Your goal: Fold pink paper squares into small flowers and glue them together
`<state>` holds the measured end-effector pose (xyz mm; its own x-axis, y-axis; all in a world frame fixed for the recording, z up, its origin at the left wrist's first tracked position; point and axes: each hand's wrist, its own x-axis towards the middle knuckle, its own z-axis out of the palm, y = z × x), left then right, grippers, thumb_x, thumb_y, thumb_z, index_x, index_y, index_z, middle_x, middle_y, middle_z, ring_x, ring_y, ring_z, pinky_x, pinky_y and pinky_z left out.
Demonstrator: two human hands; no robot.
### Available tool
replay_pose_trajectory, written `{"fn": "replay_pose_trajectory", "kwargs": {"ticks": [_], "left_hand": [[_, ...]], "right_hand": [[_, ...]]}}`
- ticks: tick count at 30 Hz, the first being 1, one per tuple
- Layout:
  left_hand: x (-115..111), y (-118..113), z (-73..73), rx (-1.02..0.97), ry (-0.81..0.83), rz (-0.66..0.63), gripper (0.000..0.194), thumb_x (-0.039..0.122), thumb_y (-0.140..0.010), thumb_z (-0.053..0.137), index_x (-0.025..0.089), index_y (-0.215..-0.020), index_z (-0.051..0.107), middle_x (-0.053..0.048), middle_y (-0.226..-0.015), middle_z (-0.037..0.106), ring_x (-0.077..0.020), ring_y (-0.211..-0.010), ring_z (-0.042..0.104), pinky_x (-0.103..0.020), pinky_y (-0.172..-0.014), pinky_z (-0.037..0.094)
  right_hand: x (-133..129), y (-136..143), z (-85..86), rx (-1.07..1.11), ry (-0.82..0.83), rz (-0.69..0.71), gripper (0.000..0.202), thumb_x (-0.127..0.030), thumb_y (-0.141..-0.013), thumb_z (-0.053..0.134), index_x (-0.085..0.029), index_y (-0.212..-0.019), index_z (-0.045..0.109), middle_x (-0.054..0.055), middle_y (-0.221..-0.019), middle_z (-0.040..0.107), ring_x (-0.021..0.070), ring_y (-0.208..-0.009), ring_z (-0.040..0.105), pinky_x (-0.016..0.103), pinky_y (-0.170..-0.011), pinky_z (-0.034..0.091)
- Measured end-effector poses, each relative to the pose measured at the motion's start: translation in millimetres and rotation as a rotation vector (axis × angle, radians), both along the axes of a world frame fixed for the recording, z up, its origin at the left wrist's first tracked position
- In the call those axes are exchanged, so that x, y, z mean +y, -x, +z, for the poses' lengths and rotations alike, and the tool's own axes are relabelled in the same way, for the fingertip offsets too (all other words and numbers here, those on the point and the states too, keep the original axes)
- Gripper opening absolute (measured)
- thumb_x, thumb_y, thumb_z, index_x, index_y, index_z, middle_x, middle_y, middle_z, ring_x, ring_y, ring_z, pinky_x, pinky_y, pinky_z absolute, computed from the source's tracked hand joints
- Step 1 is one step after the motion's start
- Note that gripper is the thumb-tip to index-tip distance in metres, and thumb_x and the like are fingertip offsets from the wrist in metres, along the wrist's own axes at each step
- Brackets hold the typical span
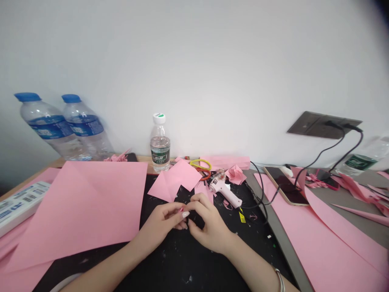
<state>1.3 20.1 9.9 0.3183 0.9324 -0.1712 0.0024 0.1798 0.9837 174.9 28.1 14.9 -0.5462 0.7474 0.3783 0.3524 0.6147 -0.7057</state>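
Note:
My left hand (165, 223) is closed, its thumb and fingers pinching a small piece of pink paper (181, 210) that is mostly hidden. Close against it on the right is my right hand (208, 223), its fingers curled towards the same piece; whether they grip anything is hidden. Both are above the black mat (188, 259). Just beyond the hands lie folded pink paper pieces (174, 178). A pale pink glue gun (226, 192) rests behind and to the right of my right hand, beside a crumpled pink paper shape (236, 174).
Large pink sheets (100, 202) cover the left, with a white box (22, 205). A small water bottle (160, 146) and scissors (201, 165) stand or lie near the wall. At right are a phone (285, 185), cables, a socket (323, 125) and more pink paper (328, 243).

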Motion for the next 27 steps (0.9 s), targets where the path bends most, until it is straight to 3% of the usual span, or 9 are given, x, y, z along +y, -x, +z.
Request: {"fn": "replay_pose_trajectory", "kwargs": {"ticks": [4,8,11,14,21,27], "left_hand": [[0.2,0.2,0.7,-0.034,0.037,0.023,0.024,0.034,-0.080,0.060,0.015,-0.093,0.067,-0.002,-0.080,0.065,-0.0168,-0.075,0.062,-0.027,-0.072,0.050],[-3.3,-1.2,3.2,0.012,-0.015,-0.022,0.023,0.033,-0.080,0.060,0.015,-0.092,0.066,-0.002,-0.079,0.066,-0.0171,-0.073,0.063,-0.028,-0.071,0.050],[-5.5,-2.8,3.8,0.055,-0.066,-0.070,0.018,0.029,-0.080,0.059,0.015,-0.090,0.065,-0.001,-0.073,0.066,-0.0169,-0.070,0.063,-0.027,-0.069,0.049],[-5.5,-3.8,1.1,0.040,-0.049,-0.055,0.016,0.028,-0.080,0.059,0.017,-0.092,0.058,0.000,-0.070,0.066,-0.0168,-0.069,0.065,-0.028,-0.069,0.049],[-6.9,-4.6,-2.8,0.044,-0.055,-0.035,0.014,0.029,-0.079,0.060,0.019,-0.078,0.050,0.001,-0.068,0.066,-0.0173,-0.069,0.066,-0.029,-0.068,0.049],[-6.6,-4.6,0.7,0.057,-0.059,-0.056,0.016,0.029,-0.079,0.060,0.019,-0.073,0.048,0.002,-0.068,0.066,-0.0162,-0.068,0.065,-0.028,-0.067,0.049]], "right_hand": [[0.6,-1.5,-0.2,0.100,0.057,-0.056,0.038,-0.002,-0.071,0.049,-0.020,-0.104,0.053,0.003,-0.090,0.052,0.0150,-0.075,0.049,0.027,-0.065,0.043],[4.9,0.5,-6.4,0.211,0.189,-0.144,0.017,-0.012,-0.080,0.054,-0.020,-0.093,0.059,0.001,-0.082,0.051,0.0117,-0.061,0.043,0.023,-0.050,0.035],[8.5,2.8,-12.3,0.289,0.280,-0.131,0.005,-0.014,-0.077,0.059,-0.019,-0.078,0.061,0.001,-0.078,0.050,0.0125,-0.064,0.046,0.022,-0.052,0.036],[10.4,3.3,-16.3,0.350,0.347,-0.115,0.008,-0.016,-0.076,0.061,-0.018,-0.069,0.059,0.000,-0.075,0.049,0.0134,-0.067,0.048,0.024,-0.056,0.039],[10.7,2.0,-15.9,0.338,0.395,-0.114,0.017,-0.022,-0.080,0.059,-0.018,-0.064,0.053,-0.001,-0.070,0.048,0.0132,-0.065,0.049,0.025,-0.058,0.039],[11.6,2.1,-17.0,0.321,0.420,-0.147,0.010,-0.022,-0.078,0.061,-0.018,-0.069,0.057,-0.002,-0.072,0.050,0.0120,-0.063,0.048,0.024,-0.058,0.039]]}}
